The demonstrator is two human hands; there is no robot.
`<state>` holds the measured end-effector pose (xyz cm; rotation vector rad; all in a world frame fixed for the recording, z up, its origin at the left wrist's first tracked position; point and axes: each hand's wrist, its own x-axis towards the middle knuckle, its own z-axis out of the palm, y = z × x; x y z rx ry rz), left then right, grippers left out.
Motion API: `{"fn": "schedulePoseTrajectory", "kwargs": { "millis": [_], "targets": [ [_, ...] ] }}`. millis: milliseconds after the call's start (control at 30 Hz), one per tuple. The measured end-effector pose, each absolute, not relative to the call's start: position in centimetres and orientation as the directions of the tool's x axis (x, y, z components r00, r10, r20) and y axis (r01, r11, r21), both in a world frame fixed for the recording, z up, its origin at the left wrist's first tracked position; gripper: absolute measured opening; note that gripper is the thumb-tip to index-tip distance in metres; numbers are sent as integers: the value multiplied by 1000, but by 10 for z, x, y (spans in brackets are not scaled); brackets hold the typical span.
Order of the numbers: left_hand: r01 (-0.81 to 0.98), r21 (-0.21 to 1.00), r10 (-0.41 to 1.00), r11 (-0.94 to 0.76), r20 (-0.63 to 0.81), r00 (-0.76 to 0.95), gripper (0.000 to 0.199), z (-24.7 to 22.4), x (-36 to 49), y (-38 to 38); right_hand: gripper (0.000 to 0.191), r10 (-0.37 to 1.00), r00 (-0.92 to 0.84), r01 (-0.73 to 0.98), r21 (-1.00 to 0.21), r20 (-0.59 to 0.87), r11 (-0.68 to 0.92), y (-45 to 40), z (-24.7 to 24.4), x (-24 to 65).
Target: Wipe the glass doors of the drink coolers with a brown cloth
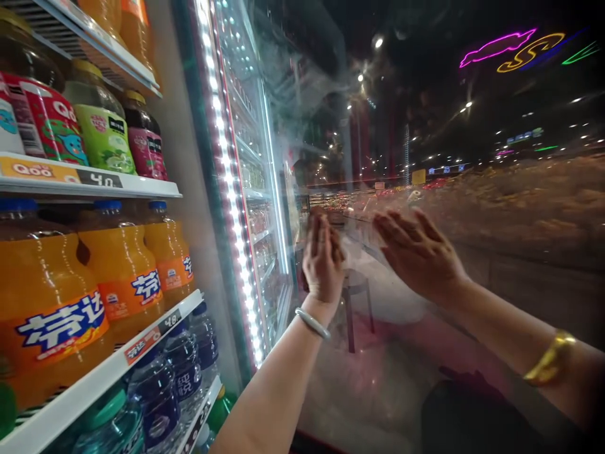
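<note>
My left hand (325, 261) is raised in the middle of the view, fingers stretched upward, with a pale bangle (312, 323) on its wrist. To its right, my right hand (423, 255) is held out flat, its fingers extended and slightly blurred. A gold bracelet (551, 359) circles the right forearm. Neither hand shows anything in its grip. Both are in front of a hazy, see-through surface that looks like a glass door (302, 107); whether the palms touch it I cannot tell.
On the left, an open drinks cooler has shelves of bottles, including orange soda bottles (61, 309), Qoo bottles (50, 113) and blue-toned water bottles (154, 391). A bright LED strip (230, 189) edges it. Beyond are a stool (354, 290), a blurred display (529, 208) and neon signs (498, 47).
</note>
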<state>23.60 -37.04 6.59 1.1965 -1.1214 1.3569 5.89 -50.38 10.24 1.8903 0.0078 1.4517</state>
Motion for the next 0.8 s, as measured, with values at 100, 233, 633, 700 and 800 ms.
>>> {"fn": "schedulePoseTrajectory", "kwargs": {
  "millis": [100,233,633,700,800],
  "targets": [
    [-912,-410,-141,11,902,-407,70,78,207,-388,62,359,369,-426,499,857,-754,-525,113,30],
    [-926,-375,-129,-50,922,-366,69,98,208,-388,66,347,344,-425,474,872,-771,-536,113,22],
    [-911,-412,-143,-27,903,-405,74,143,226,-386,79,428,305,-426,524,851,-738,-538,113,32],
    [-966,-253,0,-61,967,-253,76,155,228,-389,79,421,310,-432,520,853,-737,-536,114,31],
    [-952,-306,-6,-4,952,-306,77,139,206,-402,81,419,311,-430,519,853,-739,-536,109,26]
  ]
}}
